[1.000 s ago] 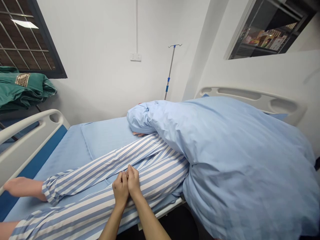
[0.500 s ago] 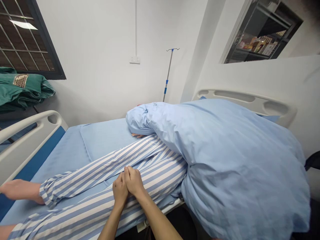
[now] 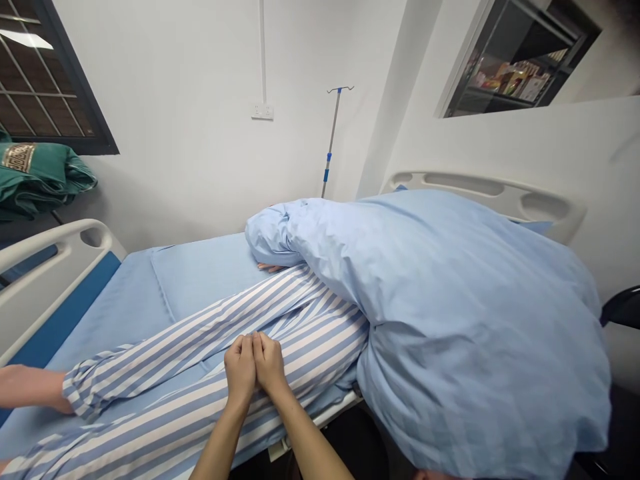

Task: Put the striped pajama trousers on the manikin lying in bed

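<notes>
My left hand [image 3: 240,367] and my right hand [image 3: 269,360] are side by side, both closed into fists with thumbs and knuckles touching. No object shows in either. They are over the near leg of the blue-and-white striped trousers [image 3: 320,333] on a figure lying on the bed; I cannot tell if they press on it. A light blue quilt [image 3: 440,287] covers the figure's upper body and hangs over the bed's near side. Fingertips [image 3: 270,267] of the figure peek from under the quilt. One bare foot [image 3: 33,387] shows at the left.
The bed's pale footboard [image 3: 75,240] stands at the left, its headboard [image 3: 500,190] at the right. Behind the bed is an IV pole [image 3: 331,140]. Folded green cloth [image 3: 45,177] lies beyond the footboard. A black chair [image 3: 623,308] is at the right edge.
My hands have shifted from partly overlapping to lying evenly side by side, both still closed. The view has turned slightly, so the bed and wall appear a little further left and higher.
</notes>
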### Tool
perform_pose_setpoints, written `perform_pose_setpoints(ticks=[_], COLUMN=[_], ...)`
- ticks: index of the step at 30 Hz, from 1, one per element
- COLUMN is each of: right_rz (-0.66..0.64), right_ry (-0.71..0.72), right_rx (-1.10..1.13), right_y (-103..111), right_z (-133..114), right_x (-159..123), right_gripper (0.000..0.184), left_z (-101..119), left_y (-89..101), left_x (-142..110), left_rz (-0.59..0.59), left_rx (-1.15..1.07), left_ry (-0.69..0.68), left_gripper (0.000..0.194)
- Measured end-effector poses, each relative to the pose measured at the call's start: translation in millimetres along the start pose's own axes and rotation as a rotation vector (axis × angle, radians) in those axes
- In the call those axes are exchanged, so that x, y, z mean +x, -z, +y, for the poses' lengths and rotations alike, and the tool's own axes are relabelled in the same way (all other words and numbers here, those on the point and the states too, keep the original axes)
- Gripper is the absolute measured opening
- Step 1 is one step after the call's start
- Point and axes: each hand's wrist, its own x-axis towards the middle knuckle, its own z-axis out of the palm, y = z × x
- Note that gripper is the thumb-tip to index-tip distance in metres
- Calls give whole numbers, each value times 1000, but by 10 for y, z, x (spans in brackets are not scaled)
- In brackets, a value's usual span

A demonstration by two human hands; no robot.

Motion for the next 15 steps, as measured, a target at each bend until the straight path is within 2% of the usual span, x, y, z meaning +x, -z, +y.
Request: perform_pose_setpoints(ticks=[7, 12, 15], right_rz=[23, -4, -59], right_ry=[-38, -51, -8], right_rx=[132, 90, -2], right_y=[10, 0, 70], right_z=[11, -4, -82], right_x=[-4, 19, 73], right_gripper=[41, 42, 41], left_z=[-173, -201, -193], left_y=[-54, -42, -32], left_x=[-57, -37, -32], left_rz=[24, 29, 34], left_rx=[175, 197, 195], left_ry=[-9, -35, -34], left_gripper=[35, 35, 34])
